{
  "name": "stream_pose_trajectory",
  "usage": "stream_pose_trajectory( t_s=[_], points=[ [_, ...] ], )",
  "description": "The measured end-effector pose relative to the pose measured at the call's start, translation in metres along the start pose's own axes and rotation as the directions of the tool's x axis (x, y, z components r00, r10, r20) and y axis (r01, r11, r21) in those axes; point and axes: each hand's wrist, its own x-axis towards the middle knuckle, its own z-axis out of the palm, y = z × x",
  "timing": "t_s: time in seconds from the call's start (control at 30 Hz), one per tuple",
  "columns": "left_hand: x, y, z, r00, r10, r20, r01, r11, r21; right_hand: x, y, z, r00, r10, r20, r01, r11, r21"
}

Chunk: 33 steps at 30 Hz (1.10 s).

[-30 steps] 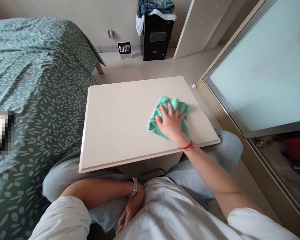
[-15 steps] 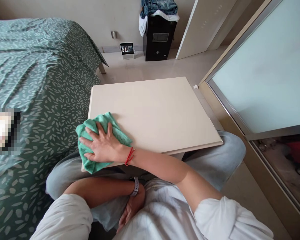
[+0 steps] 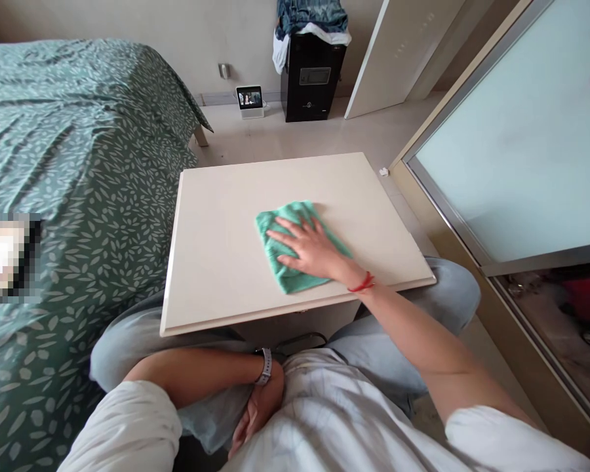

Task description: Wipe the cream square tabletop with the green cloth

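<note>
The right hand (image 3: 309, 252) lies flat, fingers spread, pressing on a green cloth (image 3: 291, 248) at the centre of the frame, on the cream tabletop (image 3: 216, 249). The left hand (image 3: 255, 413), at the bottom centre, rests loosely open against the lap, holding nothing

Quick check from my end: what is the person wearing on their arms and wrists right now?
Both arms are bare from short white sleeves down. The right hand has a thin red string bracelet at the wrist. The left hand has a watch with a pale band at the wrist. No gloves or rings show.
</note>
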Motion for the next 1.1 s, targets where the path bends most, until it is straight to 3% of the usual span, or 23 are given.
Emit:
stream_pose_trajectory(
  t_s=[0.13,0.23,0.3,0.4,0.43,0.5,0.57,0.67,0.7,0.83,0.9,1.0,1.1],
  points=[
    [-0.004,-0.002,0.018,0.986,0.023,-0.164,-0.016,0.999,0.045,-0.057,0.072,-0.007,0.95,0.301,-0.088,-0.306,0.951,-0.047],
    [-0.002,0.002,0.016,0.993,0.046,-0.112,-0.028,0.987,0.158,-0.096,0.101,-0.007,0.841,0.502,-0.202,-0.52,0.853,-0.042],
    [0.002,0.01,0.008,0.999,0.034,-0.01,-0.031,0.969,0.246,-0.112,0.103,-0.004,0.711,0.652,-0.264,-0.677,0.736,-0.007],
    [0.008,0.019,-0.001,0.994,0.049,0.095,-0.075,0.955,0.288,-0.119,0.087,0.004,0.505,0.803,-0.315,-0.833,0.549,0.065],
    [0.009,0.021,-0.001,0.995,0.041,0.089,-0.063,0.962,0.266,-0.118,0.079,0.008,0.466,0.822,-0.329,-0.852,0.517,0.084],
    [0.007,0.019,0.005,1.0,-0.01,0.024,0.006,0.985,0.171,-0.113,0.063,0.016,0.445,0.822,-0.356,-0.857,0.506,0.099],
    [0.002,0.012,0.014,0.995,-0.041,-0.086,0.048,0.996,0.077,-0.105,0.045,0.023,0.481,0.791,-0.378,-0.836,0.544,0.075],
    [-0.005,0.002,0.022,0.979,0.015,-0.205,-0.002,0.998,0.063,-0.091,0.016,0.03,0.594,0.714,-0.369,-0.773,0.634,-0.017],
    [-0.006,0.0,0.021,0.98,0.043,-0.192,-0.024,0.995,0.1,-0.085,0.004,0.031,0.636,0.686,-0.352,-0.745,0.666,-0.049],
    [0.006,0.011,0.008,0.994,0.089,0.065,-0.104,0.954,0.281,-0.054,-0.049,0.027,0.806,0.548,-0.226,-0.58,0.807,-0.111],
    [0.015,0.02,0.003,0.986,0.101,0.135,-0.139,0.941,0.309,-0.036,-0.077,0.025,0.879,0.455,-0.146,-0.47,0.878,-0.094],
    [0.023,0.027,0.004,0.981,0.127,0.149,-0.158,0.962,0.222,-0.009,-0.116,0.026,0.959,0.274,-0.068,-0.276,0.961,-0.029],
    [0.02,0.024,0.009,0.993,0.081,0.089,-0.093,0.986,0.141,0.017,-0.152,0.034,0.994,0.097,-0.055,-0.096,0.995,0.025]
  ],
)
